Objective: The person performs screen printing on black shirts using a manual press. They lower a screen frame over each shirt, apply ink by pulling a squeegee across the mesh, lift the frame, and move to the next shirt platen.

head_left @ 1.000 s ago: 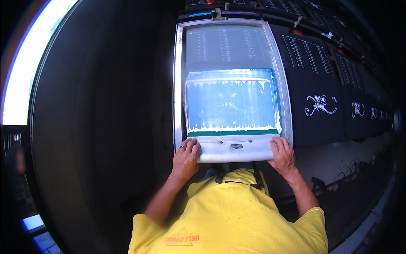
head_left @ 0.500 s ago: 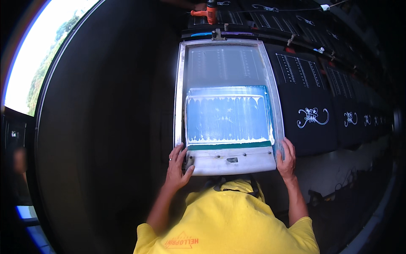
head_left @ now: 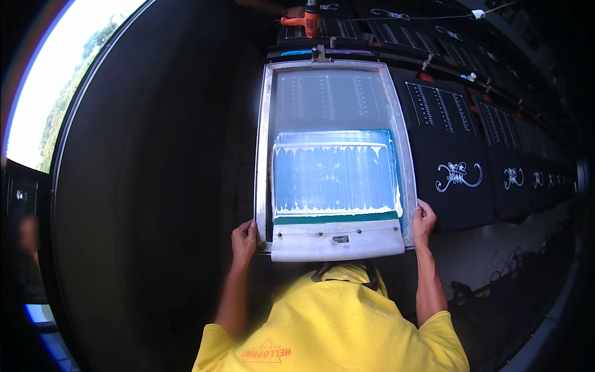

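Left grip [head_left: 243,240] and right grip [head_left: 424,224] clasp silver rectangular metal frame [head_left: 262,155]; silver-and-green squeegee [head_left: 347,248] blocks its near end. Orange-and-black heat gun [head_left: 310,23] sits beyond, white-printed black fabric [head_left: 462,147] right.

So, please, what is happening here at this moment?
A person in a yellow shirt has the left hand and right hand at opposite side edges of a metal-framed screen. A wide, pale squeegee with a green edge lies across its near end, touched by neither hand. White paste marks the screen. Dark panels with white designs lie to the right.
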Demonstrator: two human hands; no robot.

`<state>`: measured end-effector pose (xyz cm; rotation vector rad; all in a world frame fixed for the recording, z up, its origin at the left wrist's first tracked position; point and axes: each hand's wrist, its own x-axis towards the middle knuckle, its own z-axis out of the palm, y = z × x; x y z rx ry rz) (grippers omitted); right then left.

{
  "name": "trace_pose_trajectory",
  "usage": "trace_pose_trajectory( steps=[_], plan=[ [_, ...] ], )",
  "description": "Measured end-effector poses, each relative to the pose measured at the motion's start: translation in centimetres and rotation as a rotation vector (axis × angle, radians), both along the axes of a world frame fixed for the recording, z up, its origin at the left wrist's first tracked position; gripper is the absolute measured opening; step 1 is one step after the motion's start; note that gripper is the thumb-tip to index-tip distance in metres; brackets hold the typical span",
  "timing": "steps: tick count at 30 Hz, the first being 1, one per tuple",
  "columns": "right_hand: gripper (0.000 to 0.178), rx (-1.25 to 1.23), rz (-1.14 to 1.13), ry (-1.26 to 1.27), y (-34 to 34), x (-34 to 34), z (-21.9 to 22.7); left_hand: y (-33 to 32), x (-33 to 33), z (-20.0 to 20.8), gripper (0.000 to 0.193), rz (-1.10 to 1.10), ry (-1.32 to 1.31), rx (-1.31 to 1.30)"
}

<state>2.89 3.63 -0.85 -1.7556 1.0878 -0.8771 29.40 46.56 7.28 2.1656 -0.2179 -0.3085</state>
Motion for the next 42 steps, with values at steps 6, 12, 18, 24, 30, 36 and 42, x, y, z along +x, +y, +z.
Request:
trace_pose_trajectory(
  steps=[6,12,18,24,30,36,42],
  plan=[
    [0.023,-0.035,0.006,0.057,-0.1,0.5,0.2,-0.7,0.0,0.6,0.034,0.033,-0.03,0.022],
    [0.023,-0.01,0.007,0.044,-0.8,0.6,0.5,-0.6,0.5,-0.2,0.033,0.046,0.013,-0.015],
    [0.022,-0.072,-0.012,0.049,-0.8,1.2,-0.5,-0.5,0.2,0.1,0.034,0.043,-0.007,-0.01],
    [0.035,-0.284,0.111,0.249,-0.2,-0.6,1.4,-0.5,-2.0,1.9,0.036,-0.009,-0.409,0.153],
    [0.062,-0.616,0.768,0.443,7.7,-3.8,12.2,0.4,-8.4,7.8,0.058,-0.638,-0.562,0.367],
    [0.084,-0.728,1.075,0.599,7.6,-3.6,12.3,-0.4,-8.4,6.8,0.072,-0.877,-0.544,0.627],
    [0.065,-0.716,1.061,0.455,6.7,-1.1,14.6,-3.5,-6.5,8.1,0.057,-0.786,-0.561,0.618]
  ],
)
